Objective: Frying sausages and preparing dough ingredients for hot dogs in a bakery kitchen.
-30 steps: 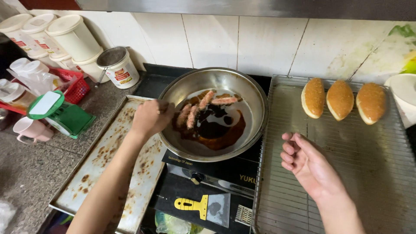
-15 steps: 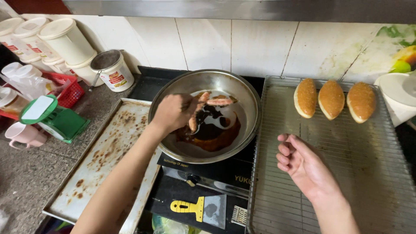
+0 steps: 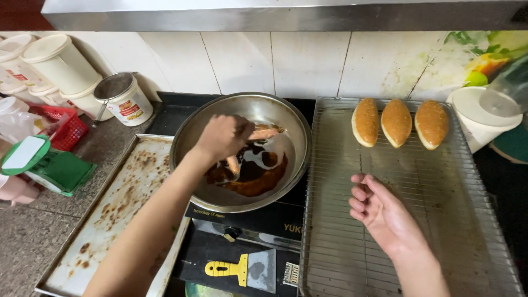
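My left hand point(image 3: 223, 136) reaches into a steel pan point(image 3: 286, 118) on a black cooktop and closes its fingers on a browned sausage point(image 3: 263, 132). Another sausage point(image 3: 234, 164) lies under the hand in dark brown sauce point(image 3: 256, 176). My right hand point(image 3: 382, 212) hovers palm up, fingers loosely curled and holding nothing, over a wire cooling rack point(image 3: 352, 258). Three golden bread rolls point(image 3: 397, 122) sit side by side at the rack's far end.
A greasy baking tray point(image 3: 115, 212) lies left of the pan. White lidded tubs point(image 3: 60, 63), a small bucket point(image 3: 124, 99), a red basket point(image 3: 69, 129) and a green container point(image 3: 52, 168) crowd the left counter. A yellow-handled scraper point(image 3: 242, 269) rests in front of the cooktop.
My left hand has moved from the pan's left rim to the sausages at its centre and closed on one. My right hand has stayed over the rack.
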